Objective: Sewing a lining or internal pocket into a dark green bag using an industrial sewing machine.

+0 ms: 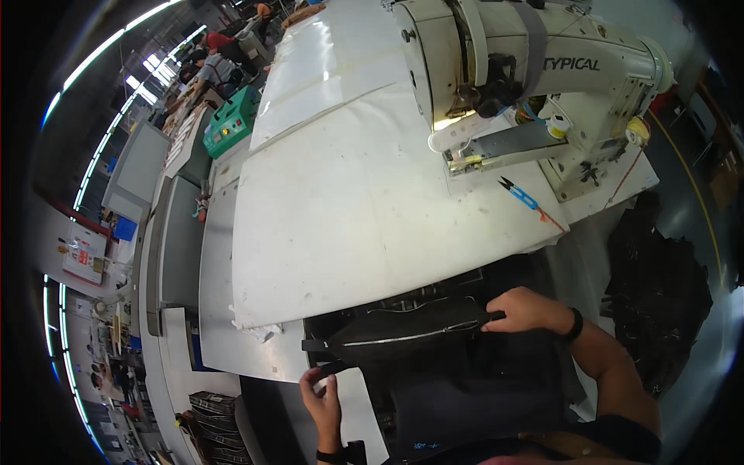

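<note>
Handling: the right hand (527, 310) has its grip closed on the right end of a black piece (411, 322), thumb and fingers pinching the narrow tip. The left hand (323, 407) is curled at a dark strap (335, 368) below the piece's left end; whether that grip is clenched on the strap or merely touching it cannot be told.

In my judgement, good practice here is to support both ends evenly, draw the length flat without stretching it, and keep the loose strap from folding beneath. The thread snips (519, 192) lie near the worktop's right corner, blades bare, and the piece is best kept away from them.

Position: the black piece lies just off the near edge of the white worktop (364, 201), in front of the dark apron (480, 411).

Condition: long, dull black and seemingly soft, with a slightly wavy upper outline. A silvery line, probably a zip, runs lengthwise; a shorter pale line shows above it. A flat tab projects at left. Finer stitching is unreadable against the dark surroundings.
</note>
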### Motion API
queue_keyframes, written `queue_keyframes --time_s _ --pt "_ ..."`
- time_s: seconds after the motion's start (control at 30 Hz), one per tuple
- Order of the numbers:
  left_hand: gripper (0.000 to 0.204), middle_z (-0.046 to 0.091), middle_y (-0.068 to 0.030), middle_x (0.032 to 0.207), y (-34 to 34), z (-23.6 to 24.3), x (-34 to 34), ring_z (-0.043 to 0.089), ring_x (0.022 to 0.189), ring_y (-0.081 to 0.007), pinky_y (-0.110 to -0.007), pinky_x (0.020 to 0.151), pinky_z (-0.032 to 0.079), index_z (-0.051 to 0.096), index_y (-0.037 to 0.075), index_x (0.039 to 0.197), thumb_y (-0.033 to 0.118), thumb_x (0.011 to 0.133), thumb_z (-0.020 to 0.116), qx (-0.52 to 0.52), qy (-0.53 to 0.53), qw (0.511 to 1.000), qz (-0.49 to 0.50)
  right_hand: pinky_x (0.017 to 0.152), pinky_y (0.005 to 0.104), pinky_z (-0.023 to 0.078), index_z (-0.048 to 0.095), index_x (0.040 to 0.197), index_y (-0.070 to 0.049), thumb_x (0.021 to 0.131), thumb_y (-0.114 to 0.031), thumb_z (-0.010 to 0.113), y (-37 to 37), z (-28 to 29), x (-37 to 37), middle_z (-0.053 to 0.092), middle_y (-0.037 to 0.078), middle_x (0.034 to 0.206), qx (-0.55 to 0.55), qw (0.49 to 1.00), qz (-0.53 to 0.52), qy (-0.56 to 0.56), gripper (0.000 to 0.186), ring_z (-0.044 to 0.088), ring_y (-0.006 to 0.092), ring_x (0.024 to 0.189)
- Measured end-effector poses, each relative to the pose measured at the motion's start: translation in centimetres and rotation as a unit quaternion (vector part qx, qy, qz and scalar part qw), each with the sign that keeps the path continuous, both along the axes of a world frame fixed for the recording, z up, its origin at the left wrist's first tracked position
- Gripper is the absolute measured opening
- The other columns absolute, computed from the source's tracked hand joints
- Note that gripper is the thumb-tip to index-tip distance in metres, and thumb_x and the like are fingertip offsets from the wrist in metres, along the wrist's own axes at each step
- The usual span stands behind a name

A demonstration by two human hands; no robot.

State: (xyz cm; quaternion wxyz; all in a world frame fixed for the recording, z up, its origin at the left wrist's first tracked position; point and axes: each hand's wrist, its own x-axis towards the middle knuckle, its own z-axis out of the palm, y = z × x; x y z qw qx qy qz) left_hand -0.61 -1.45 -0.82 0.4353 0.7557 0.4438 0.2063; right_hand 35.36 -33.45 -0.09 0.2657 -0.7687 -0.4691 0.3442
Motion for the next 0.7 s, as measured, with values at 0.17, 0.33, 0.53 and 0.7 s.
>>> queue_keyframes --time_s 0.17,0.33,0.53,0.7 --pt "0.045 0.064 -0.0116 0.118 -4.6 -4.7 -1.0 0.062 0.109 -0.0199 -0.033 0.094 0.052 0.053 -0.002 0.124 0.015 0.092 0.079 -0.020 0.008 0.998 0.060 0.072 0.0461 0.055 0.072 0.092 -0.004 0.091 -0.042 0.073 0.8 -0.7 -0.5 0.069 0.021 0.076 0.001 0.999 -0.019 0.027 0.039 0.070 0.0419 0.076" --pt "0.037 0.056 0.0009 0.072 -7.5 -8.2 -0.2 0.053 0.055 -0.0093 -0.025 0.049 0.040 0.054 0.008 0.110 0.032 0.096 0.077 -0.487 0.062 0.859 0.147 0.074 0.0428 0.056 0.073 0.092 -0.003 0.090 -0.039 0.074 2.7 0.3 -0.4 0.072 0.019 0.084 0.064 0.997 0.027 0.046 0.036 0.072 0.0387 0.083" --pt "0.015 0.064 -0.0034 0.067 -5.2 -3.3 -3.1 0.064 0.057 -0.0205 -0.035 0.056 0.057 0.064 0.004 0.099 0.016 0.097 0.073 -0.555 -0.077 0.825 0.070 0.064 0.0429 0.048 0.064 0.081 -0.001 0.086 -0.033 0.078 6.2 3.4 -0.3 0.061 0.013 0.071 0.246 0.961 0.120 0.020 0.035 0.061 0.0329 0.069" --pt "0.033 0.071 -0.0095 0.082 -0.9 11.8 -5.0 0.060 0.054 -0.0152 -0.028 0.051 0.053 0.068 -0.008 0.112 0.006 0.082 0.070 -0.399 -0.145 0.904 0.054 0.064 0.0407 0.047 0.065 0.084 0.000 0.086 -0.027 0.078 10.3 7.7 -0.7 0.060 0.014 0.074 0.353 0.927 0.111 0.056 0.030 0.059 0.0323 0.070"
